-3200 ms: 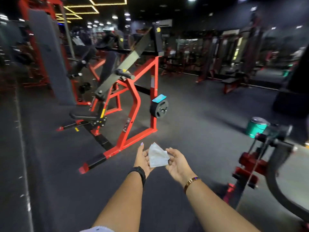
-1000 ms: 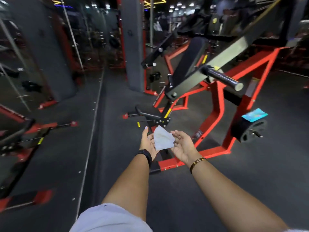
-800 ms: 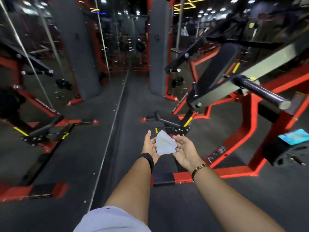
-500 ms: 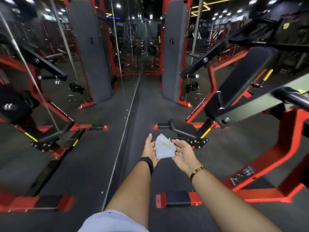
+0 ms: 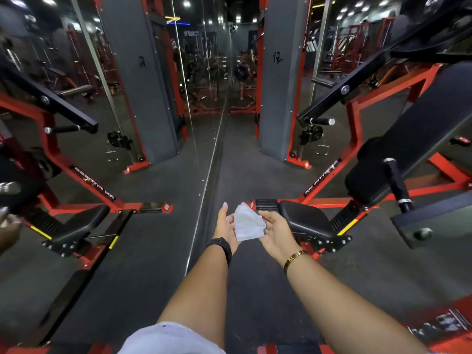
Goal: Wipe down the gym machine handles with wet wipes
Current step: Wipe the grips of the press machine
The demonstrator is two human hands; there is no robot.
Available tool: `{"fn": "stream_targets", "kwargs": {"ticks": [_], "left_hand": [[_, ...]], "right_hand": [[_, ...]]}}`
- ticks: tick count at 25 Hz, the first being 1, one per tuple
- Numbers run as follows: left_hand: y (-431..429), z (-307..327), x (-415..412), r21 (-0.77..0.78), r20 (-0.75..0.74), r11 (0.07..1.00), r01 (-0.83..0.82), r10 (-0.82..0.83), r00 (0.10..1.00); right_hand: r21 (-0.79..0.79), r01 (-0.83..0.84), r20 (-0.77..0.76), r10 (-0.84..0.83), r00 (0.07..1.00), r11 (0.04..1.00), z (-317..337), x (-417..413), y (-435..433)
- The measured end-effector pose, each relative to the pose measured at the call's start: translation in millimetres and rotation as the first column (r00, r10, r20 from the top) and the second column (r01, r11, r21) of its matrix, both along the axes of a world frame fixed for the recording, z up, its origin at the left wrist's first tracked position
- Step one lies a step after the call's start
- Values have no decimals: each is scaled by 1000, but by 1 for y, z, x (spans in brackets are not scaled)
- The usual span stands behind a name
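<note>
A white wet wipe (image 5: 247, 223) hangs unfolded between my two hands at the centre of the view. My left hand (image 5: 225, 227) pinches its left edge, with the index finger pointing up. My right hand (image 5: 277, 232), palm up, holds its right edge with curled fingers. The red and black gym machine stands to the right. Its near handle (image 5: 395, 183), a black grip with silver rings, juts up at the right, well apart from my hands. A far handle (image 5: 321, 121) with a silver end cap sticks out from the black lever arm further back.
The machine's black seat (image 5: 305, 221) lies just beyond my right hand, with the back pad (image 5: 419, 139) above it. A wall mirror (image 5: 102, 149) fills the left side and reflects the machine. A grey pillar (image 5: 278, 80) stands ahead. Dark rubber floor runs between them.
My view has moved round the machine toward the mirror wall; the seat and near handle now sit close on the right. Both hands hold the wipe as before.
</note>
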State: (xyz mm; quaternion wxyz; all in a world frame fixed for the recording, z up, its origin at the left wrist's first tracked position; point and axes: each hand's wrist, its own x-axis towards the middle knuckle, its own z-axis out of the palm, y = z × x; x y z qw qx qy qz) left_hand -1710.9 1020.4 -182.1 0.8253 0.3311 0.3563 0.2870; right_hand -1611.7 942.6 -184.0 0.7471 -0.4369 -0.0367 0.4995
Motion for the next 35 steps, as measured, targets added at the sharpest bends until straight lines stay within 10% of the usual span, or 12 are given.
{"fn": "stream_targets", "kwargs": {"ticks": [35], "left_hand": [[603, 2, 443, 32, -70, 955, 293, -291, 954]], "right_hand": [[-42, 221, 42, -220, 975, 974, 4, 421, 573]]}}
